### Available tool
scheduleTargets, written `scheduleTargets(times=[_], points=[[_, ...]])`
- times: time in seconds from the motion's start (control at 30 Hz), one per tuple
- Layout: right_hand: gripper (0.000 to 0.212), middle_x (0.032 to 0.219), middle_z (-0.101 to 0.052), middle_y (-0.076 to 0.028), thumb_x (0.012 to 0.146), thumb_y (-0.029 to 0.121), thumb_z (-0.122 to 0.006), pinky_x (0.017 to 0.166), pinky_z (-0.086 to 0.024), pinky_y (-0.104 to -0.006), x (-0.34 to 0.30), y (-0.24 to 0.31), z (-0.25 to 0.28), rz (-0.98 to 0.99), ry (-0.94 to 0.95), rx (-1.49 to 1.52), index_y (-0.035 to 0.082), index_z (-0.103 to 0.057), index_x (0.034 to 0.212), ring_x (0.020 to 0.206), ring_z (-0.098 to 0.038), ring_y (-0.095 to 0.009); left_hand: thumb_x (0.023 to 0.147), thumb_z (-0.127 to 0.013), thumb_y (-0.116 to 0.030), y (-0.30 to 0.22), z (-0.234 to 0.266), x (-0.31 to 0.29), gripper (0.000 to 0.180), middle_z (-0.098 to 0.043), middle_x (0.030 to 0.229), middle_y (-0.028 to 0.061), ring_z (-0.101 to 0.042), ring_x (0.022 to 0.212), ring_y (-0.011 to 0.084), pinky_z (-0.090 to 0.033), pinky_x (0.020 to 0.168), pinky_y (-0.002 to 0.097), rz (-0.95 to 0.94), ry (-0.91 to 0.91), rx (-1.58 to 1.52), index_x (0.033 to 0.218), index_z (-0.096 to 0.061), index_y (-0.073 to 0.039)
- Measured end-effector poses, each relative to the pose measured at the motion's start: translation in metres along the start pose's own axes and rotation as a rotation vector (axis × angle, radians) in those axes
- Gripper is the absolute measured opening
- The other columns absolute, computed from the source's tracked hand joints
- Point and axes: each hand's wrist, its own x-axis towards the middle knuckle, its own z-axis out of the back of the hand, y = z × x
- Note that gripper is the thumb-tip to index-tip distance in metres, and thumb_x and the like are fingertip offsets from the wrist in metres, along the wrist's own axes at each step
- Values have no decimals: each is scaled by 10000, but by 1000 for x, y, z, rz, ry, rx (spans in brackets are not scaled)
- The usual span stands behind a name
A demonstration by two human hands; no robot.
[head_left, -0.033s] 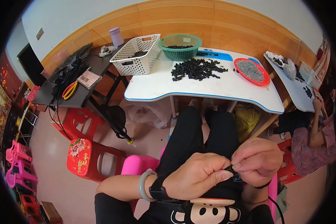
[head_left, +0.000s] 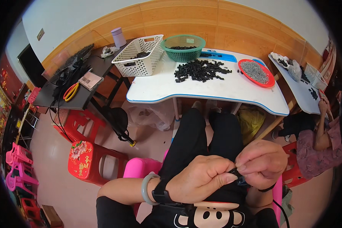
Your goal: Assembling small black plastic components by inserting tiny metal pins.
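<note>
Above my lap, my left hand pinches a small black plastic piece between thumb and forefinger. Close against it, my right hand is closed, its fingertips meeting at the same piece. Most of the piece is covered by my fingers, so its exact kind cannot be made out. On the white table in front of me lies a loose pile of small black plastic parts. A red plate to its right holds many small grey pieces.
Behind the pile stand a white basket, a green basket and a blue tray. A dark side table with cables is at left, beside a red stool. Another person's arm shows at the far right table.
</note>
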Motion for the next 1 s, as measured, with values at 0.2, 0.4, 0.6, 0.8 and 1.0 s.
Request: scheduleTargets(times=[0.2,0.4,0.6,0.8,1.0], points=[[224,786,-660,-117,644,-68,-647,540,-463,-259,-10,0,-10,-135,-176,151,10,-668,853,637,-615,-189,900,-604,-132,-4,-1,2,151,-529,705,132,-538,648,302,-414,586,357,-49,-83,16,842,-557,-1],[176,852,-634,-138,688,-3,-710,603,-464,-289,-22,-9,-25,-159,-263,258,-4,-657,856,717,-605,-215,885,-622,-128,-2,1,0,142,-544,724,138,-545,663,312,-424,596,360,-42,-129,64,854,-565,-1],[148,846,-610,-118,713,24,-724,613,-469,-288,-21,-6,-30,-216,-315,276,2,-659,844,713,-595,-210,886,-621,-130,-2,-1,-1,149,-521,716,144,-521,660,329,-415,594,368,-67,-160,96,857,-558,1],[119,829,-614,-113,731,42,-738,607,-468,-290,-21,-10,-29,-170,-289,330,7,-663,817,707,-593,-212,891,-617,-130,0,0,-2,163,-490,691,138,-491,636,321,-400,581,366,-47,-117,71,833,-540,3],[155,822,-604,-101,745,97,-764,639,-466,-313,-25,-17,-37,-223,-343,499,9,-669,829,719,-565,-210,889,-627,-113,10,-2,-2,148,-519,688,108,-516,610,245,-407,552,325,-53,-137,27,836,-564,9]])
